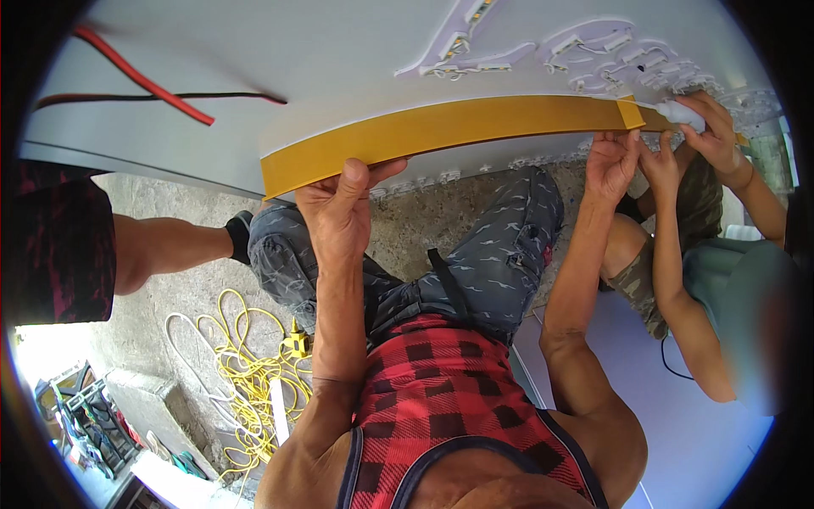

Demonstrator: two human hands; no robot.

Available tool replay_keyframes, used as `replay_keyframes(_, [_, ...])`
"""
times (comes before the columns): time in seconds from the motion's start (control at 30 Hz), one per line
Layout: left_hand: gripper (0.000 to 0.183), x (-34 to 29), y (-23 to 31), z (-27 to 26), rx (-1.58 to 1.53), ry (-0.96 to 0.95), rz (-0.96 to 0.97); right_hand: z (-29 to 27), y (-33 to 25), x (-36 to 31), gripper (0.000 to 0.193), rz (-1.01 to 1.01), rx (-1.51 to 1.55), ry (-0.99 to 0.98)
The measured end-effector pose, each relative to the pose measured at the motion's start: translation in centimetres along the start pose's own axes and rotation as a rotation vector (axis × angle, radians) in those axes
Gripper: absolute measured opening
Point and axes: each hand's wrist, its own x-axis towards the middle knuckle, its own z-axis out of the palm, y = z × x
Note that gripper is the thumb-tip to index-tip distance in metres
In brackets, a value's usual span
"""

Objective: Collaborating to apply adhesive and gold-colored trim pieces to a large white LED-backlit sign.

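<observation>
Floor [161,301] beneath gold strip [441,123], long, smooth, left hand [337,212] pinching its edge, right hand [610,165] touching right part, pinch unclear

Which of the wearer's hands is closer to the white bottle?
The right hand, at the lower edge of the gold strip, below and left of the white bottle; the left hand is much farther off, toward the strip's left end.

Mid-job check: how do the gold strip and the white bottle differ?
The gold strip is long and narrow; the white bottle is short and rounded. The strip is held by the person's left hand and right hand; the bottle is in a co-worker's hand. Both are near the pale panel.
</observation>
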Motion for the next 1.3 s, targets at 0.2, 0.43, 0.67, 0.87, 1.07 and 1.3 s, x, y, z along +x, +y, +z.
replay_keyframes(0.2, [0.026,-0.1,0.6,0.0,0.015,0.017,0.012,-0.2,1.0,0.1,0.035,0.021,0.047,-0.05])
replay_keyframes(0.43, [0.031,-0.2,0.4,0.3,0.031,0.022,0.035,-0.1,0.3,-0.1,0.034,0.016,0.055,-0.055])
replay_keyframes(0.67, [0.031,-0.3,0.2,0.0,0.027,0.015,0.022,0.1,0.1,-0.2,0.034,-0.018,0.011,-0.025])
replay_keyframes(0.87, [0.031,-0.7,0.6,-0.1,0.059,0.039,0.042,-0.1,0.9,-0.1,0.033,0.022,0.032,-0.046])
replay_keyframes(1.07, [0.03,-0.4,0.8,1.5,0.026,0.073,-0.005,-2.2,-0.5,1.0,0.038,0.002,-0.027,-0.036])
replay_keyframes(1.3, [0.027,-0.6,0.8,1.1,-0.007,0.022,-0.003,-0.4,0.2,0.3,0.038,-0.001,0.005,-0.018])
